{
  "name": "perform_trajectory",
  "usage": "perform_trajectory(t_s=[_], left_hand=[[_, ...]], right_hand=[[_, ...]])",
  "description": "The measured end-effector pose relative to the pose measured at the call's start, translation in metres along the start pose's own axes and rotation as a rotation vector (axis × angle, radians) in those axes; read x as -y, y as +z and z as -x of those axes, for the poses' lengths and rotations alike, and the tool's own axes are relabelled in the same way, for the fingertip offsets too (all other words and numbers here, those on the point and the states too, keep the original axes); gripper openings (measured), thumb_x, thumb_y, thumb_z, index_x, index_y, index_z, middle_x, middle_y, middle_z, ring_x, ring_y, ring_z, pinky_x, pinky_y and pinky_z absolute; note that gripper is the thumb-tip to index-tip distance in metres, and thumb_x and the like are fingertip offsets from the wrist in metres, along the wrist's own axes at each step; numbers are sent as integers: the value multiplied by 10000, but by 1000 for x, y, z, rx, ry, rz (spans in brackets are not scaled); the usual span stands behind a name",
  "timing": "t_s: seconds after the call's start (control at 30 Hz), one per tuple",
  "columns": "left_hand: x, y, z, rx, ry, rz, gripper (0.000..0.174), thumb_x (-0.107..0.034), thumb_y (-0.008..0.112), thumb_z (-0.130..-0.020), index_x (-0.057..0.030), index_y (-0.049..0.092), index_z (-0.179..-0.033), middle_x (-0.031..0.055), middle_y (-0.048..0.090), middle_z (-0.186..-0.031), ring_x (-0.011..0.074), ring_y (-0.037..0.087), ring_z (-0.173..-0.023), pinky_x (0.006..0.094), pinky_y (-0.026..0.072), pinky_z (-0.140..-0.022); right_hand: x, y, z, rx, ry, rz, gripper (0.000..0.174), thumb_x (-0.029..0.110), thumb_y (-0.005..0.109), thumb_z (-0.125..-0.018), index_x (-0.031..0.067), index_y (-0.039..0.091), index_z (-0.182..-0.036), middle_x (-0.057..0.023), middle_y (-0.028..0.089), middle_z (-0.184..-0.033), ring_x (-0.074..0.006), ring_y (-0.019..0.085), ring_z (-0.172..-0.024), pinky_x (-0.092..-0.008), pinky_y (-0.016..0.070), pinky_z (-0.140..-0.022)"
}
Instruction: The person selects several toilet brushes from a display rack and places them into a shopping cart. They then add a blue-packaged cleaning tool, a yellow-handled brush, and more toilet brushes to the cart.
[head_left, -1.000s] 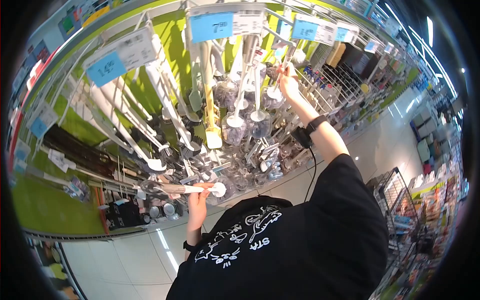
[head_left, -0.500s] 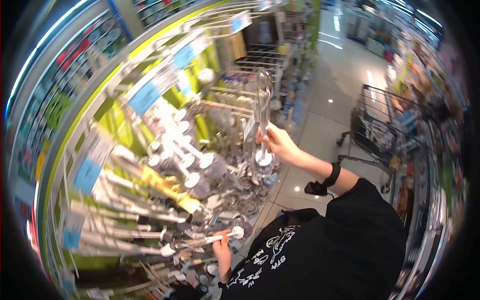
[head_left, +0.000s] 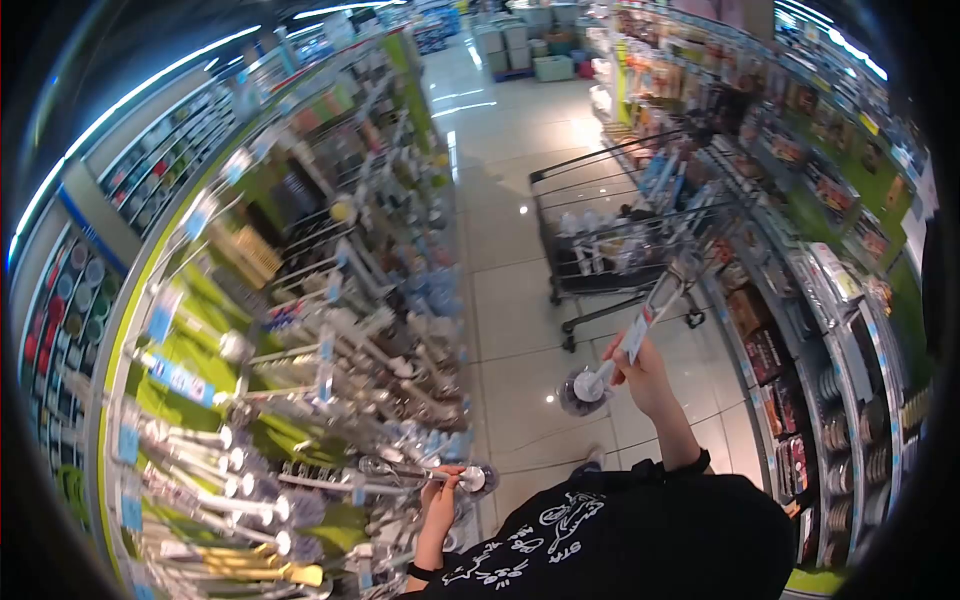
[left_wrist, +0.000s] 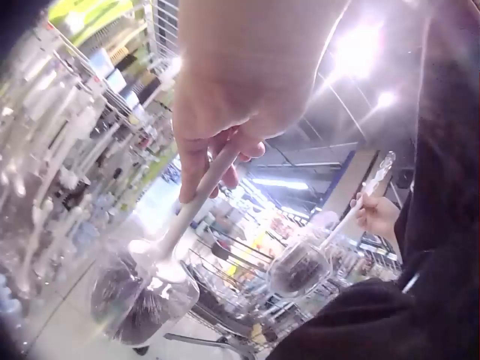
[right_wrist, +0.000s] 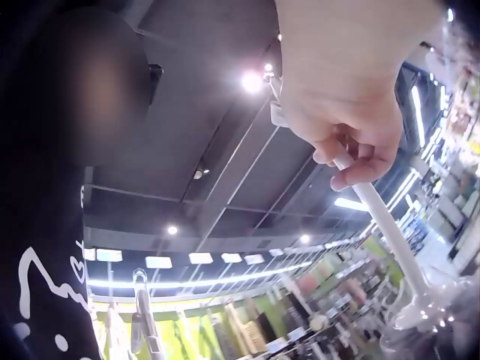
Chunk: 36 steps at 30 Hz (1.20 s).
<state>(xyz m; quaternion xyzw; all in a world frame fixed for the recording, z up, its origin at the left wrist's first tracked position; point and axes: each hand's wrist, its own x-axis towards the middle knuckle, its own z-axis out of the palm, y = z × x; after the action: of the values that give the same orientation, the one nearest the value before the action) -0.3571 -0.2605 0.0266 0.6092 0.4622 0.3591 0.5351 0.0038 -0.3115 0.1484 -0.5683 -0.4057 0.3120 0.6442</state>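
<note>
My right hand (head_left: 641, 377) grips the white handle of a wrapped brush (head_left: 588, 388) over the aisle floor, its handle slanting up to the right and its round head low. In the right wrist view the fingers of the right hand (right_wrist: 349, 142) curl round the white handle (right_wrist: 386, 225). By the rack, my left hand (head_left: 437, 505) holds a second white-handled brush (head_left: 472, 479). The left wrist view shows the left hand (left_wrist: 225, 127) curled round that handle, above a dark-bristled head (left_wrist: 139, 296) in clear plastic; the other brush (left_wrist: 300, 268) hangs beyond.
A wire shopping cart (head_left: 610, 245) holding goods stands in the aisle ahead. On the left runs the rack (head_left: 250, 400) of hanging brushes and utensils. Shelves (head_left: 800, 380) of packaged goods line the right side. The tiled floor (head_left: 510, 330) lies between.
The view has turned from the rack toward the aisle. My right hand has brought its brush away from the rack, out over the floor near the cart. The left hand still holds its brush.
</note>
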Motion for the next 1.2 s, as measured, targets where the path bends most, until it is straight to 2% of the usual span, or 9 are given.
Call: perform_trajectory(t_s=[0.2, 0.33, 0.43, 0.6, 0.73, 0.93, 1.07, 1.1, 1.2], left_hand=[[-44, 174, -103, 293, 36, 251, 129, -166, 513, -898, -48, 498, -950, 111, 593, -1014, 160, 541, -932, 269, 447, -798], [-67, 262, -159, 380, 111, 356, 102, -122, 527, -884, -60, 508, -961, 122, 572, -1052, 179, 517, -1002, 277, 422, -873], [-88, 309, -188, 384, 94, 377, 98, -124, 518, -895, -54, 507, -963, 130, 539, -1105, 189, 507, -1024, 286, 421, -889], [-109, 360, -237, 380, 119, 434, 104, -119, 467, -919, -34, 467, -978, 145, 508, -1132, 231, 496, -1085, 349, 435, -938], [-117, 387, -286, 300, 113, 548, 86, -102, 441, -923, -35, 451, -975, 142, 516, -1095, 273, 493, -1109, 404, 466, -912], [-148, 435, -379, 278, 193, 666, 114, -157, 412, -939, -57, 454, -976, 146, 528, -1078, 298, 496, -1112, 415, 475, -893], [-175, 481, -450, 325, 254, 670, 143, -181, 401, -943, -55, 459, -979, 151, 530, -1088, 311, 491, -1118, 426, 472, -889], [-183, 496, -466, 341, 279, 672, 144, -179, 402, -943, -53, 459, -981, 151, 530, -1087, 312, 491, -1119, 428, 472, -889], [-195, 538, -495, 381, 374, 691, 151, -175, 413, -939, -45, 467, -993, 156, 525, -1093, 328, 472, -1138, 434, 461, -913]], right_hand=[[-3, -164, -1, -320, -22, 65, 130, 166, 469, -919, 40, 481, -949, -26, 547, -783, -63, 503, -572, -183, 410, -513], [0, -225, 7, -529, -34, 157, 166, 173, 467, -922, 14, 513, -906, -33, 541, -768, -66, 510, -605, -197, 416, -550], [-1, -254, 10, -664, -64, 280, 174, 169, 455, -928, 10, 524, -905, -39, 540, -759, -73, 521, -642, -210, 424, -579], [-14, -292, -2, -793, -59, 302, 72, -12, 469, -879, -3, 514, -934, -59, 529, -944, -100, 541, -684, -236, 451, -624], [-34, -321, -34, -826, -76, 342, 68, 39, 496, -879, 3, 510, -935, -86, 539, -955, -115, 551, -695, -239, 460, -644], [-34, -363, -128, -799, -193, 171, 294, 291, 492, -910, 5, 480, -982, -150, 546, -998, -170, 593, -735, -281, 481, -663], [-29, -394, -221, -773, -274, 174, 329, 327, 483, -912, 5, 481, -984, -158, 548, -1017, -176, 599, -726, -289, 491, -673], [-34, -402, -246, -793, -322, 209, 383, 380, 457, -916, 9, 494, -1004, -144, 566, -1000, -153, 606, -737, -248, 489, -625], [-41, -431, -309, -721, -161, 219, 241, 210, 520, -899, 3, 539, -1020, -103, 572, -969, -148, 586, -748, -255, 468, -680]])
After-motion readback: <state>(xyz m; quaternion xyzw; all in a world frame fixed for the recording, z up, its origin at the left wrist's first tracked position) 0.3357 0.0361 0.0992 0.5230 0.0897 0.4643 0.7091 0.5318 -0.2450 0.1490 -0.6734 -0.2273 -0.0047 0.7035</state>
